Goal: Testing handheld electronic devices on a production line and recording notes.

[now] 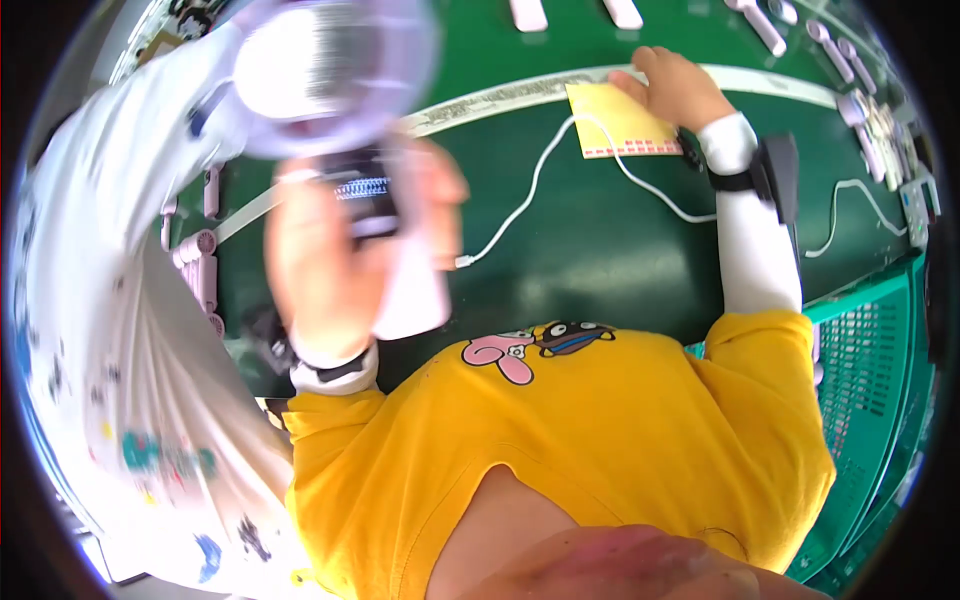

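Observation:
My left hand (325,255) is closed around the pale handle of a handheld fan (415,290), raised close to the camera and smeared by motion. Its round lilac head (405,60) points up, and a dark panel with a lit display shows between my fingers. Farther right, my right hand (680,90) has its fingers curled at the upper right corner of a yellow sheet (615,120) with red marks along its lower edge. A thin white cable (535,185) crosses the sheet; its plug (463,261) lies just right of the fan handle, apparently apart from it.
A white strip (500,105) runs across the green table (560,240). More pale fans (205,275) lie at the left, with others at the far right. A green basket (860,370) stands at my right. Close on my left is a person's white patterned garment (150,400).

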A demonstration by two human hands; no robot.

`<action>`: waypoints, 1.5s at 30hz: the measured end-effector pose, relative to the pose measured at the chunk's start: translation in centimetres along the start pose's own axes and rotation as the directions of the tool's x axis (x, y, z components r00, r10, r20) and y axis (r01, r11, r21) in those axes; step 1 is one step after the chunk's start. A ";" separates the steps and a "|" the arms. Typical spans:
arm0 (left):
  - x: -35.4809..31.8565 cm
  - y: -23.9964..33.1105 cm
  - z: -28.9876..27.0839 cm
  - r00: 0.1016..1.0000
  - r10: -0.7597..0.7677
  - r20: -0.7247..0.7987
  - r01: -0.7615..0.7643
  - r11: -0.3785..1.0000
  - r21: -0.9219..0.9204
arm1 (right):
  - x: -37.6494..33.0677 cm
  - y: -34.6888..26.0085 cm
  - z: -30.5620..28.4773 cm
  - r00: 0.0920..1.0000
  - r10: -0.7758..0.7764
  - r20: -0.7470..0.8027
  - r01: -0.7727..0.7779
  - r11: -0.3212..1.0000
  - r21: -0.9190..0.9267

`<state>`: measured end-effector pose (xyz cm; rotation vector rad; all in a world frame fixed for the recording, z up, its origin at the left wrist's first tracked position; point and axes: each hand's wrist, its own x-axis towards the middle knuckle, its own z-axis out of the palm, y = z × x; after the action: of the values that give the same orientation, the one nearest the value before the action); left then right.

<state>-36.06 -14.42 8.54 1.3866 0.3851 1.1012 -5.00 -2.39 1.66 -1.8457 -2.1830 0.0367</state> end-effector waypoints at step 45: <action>3.4 -14.8 -3.3 0.956 0.209 0.204 -0.269 0.362 0.893 | -17.2 -1.8 -19.1 0.320 0.041 -0.946 0.946 0.033 0.322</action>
<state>-31.21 -7.13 -4.30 2.5522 0.8636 1.1019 0.11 -22.51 17.00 0.0105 -1.3371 0.2390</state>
